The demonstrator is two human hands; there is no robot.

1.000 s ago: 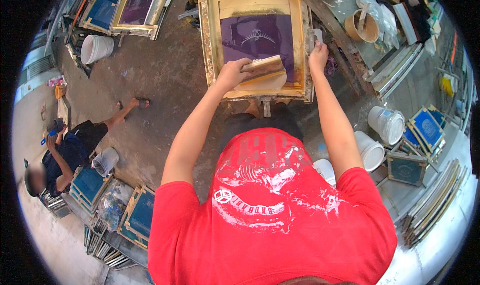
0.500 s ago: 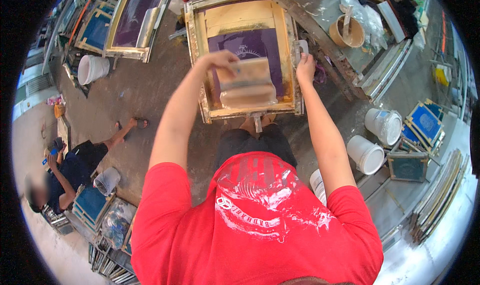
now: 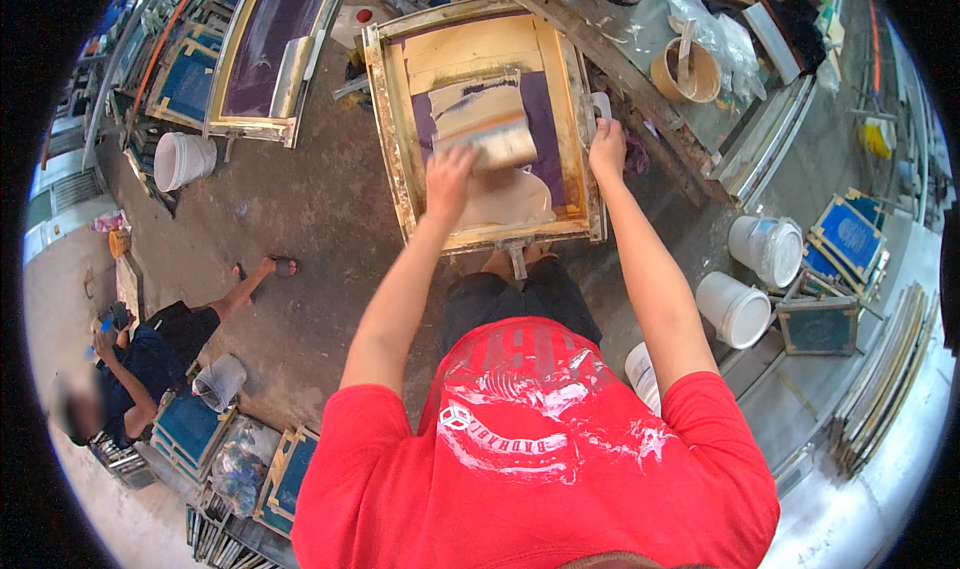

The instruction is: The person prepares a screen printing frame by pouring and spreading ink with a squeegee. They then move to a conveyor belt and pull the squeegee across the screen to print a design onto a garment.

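My left hand is closed round one end of a squeegee, which lies crosswise on a printing screen. The screen's wooden frame has a purple mesh inside and yellowish tape round it. Beige ink coats the mesh beyond the squeegee, and a thicker pool of beige ink sits on the near side. At the frame's right side, my right hand is closed round a pale handle. Blur softens the fingers of my left hand.
Another purple screen stands at the upper left, near a white bucket. A tan tub with a stick sits at the upper right. White buckets and blue screens stand at right. A person is at far left.
My left hand has come nearer to me, now on the squeegee's near side. Beige ink now covers mesh that was bare purple with a pale emblem. My right hand keeps its hold.
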